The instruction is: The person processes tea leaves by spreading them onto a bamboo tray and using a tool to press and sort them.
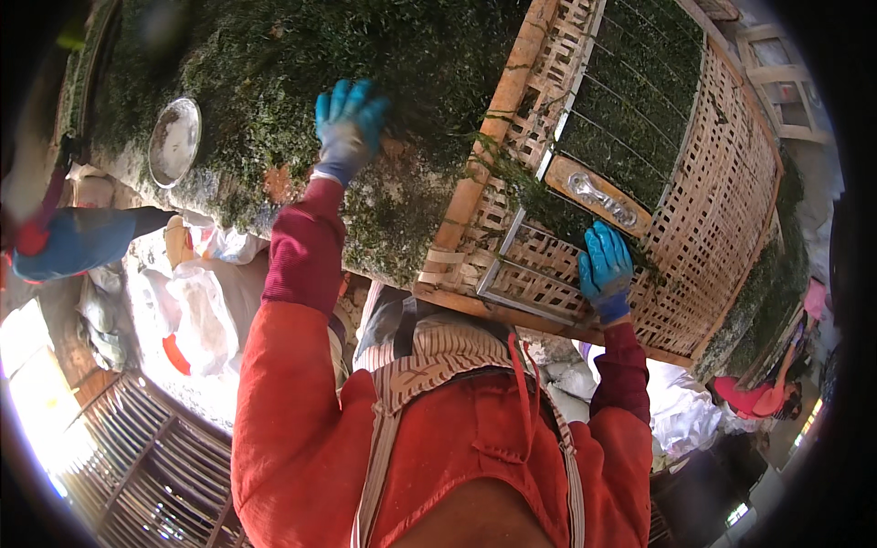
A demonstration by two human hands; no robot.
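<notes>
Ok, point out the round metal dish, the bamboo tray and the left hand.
Round metal dish [174,142], head view, centre of its face.
Bamboo tray [722,173], head view, bare woven right side.
Left hand [349,128], head view, back of the glove.

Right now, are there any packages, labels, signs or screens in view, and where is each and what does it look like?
Plastic bags: white, crumpled and translucent, lower left, below the green heap.
More white bags: lower right, under the woven bamboo tray.
No labels, signs or screens show.
Left hand, blue-gloved, rests on the heap; right hand grips the tray's metal frame.
</notes>
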